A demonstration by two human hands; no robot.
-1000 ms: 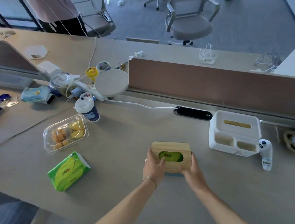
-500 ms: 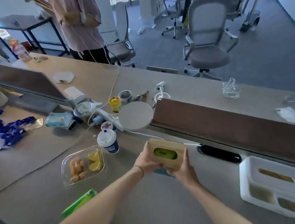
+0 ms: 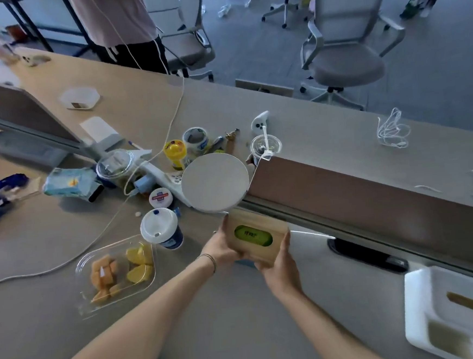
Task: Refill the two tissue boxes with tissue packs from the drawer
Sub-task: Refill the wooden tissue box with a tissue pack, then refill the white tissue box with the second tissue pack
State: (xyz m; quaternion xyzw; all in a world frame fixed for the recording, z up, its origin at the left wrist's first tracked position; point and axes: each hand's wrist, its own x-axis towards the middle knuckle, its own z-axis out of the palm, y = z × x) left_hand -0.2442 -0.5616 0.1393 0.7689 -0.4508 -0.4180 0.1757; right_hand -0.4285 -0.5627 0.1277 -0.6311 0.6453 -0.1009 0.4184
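Both hands hold the wooden tissue box (image 3: pixel 255 236) above the desk (image 3: pixel 240 320), just near of the round white disc (image 3: pixel 215 182) and the brown divider (image 3: pixel 372 194); the left hand (image 3: pixel 221 247) clasps its left end with the thumb up the side, and the right hand (image 3: pixel 278 261) grips the near right corner, fingers wrapped up the right end. Green packaging shows through the oval slot in the lid, so this box looks already filled; whether its base touches the desk cannot be told, since a bluish edge shows under it.

The box reads as stiff and light, a rigid shell round a soft pack; the smooth wood could slip in dry palms, so a two-ended hold like this one seems right, pressing on the short ends and not on the lid, which may lift off. It should tolerate a firm set-down, though the coffee cup (image 3: pixel 161 227) and the fruit tray (image 3: pixel 116 271) stand close on the left and could be knocked.

The white tissue box (image 3: pixel 428 331) sits at the near right, well apart; a yellowish strip shows in its slot, and whether it is refilled cannot be judged.
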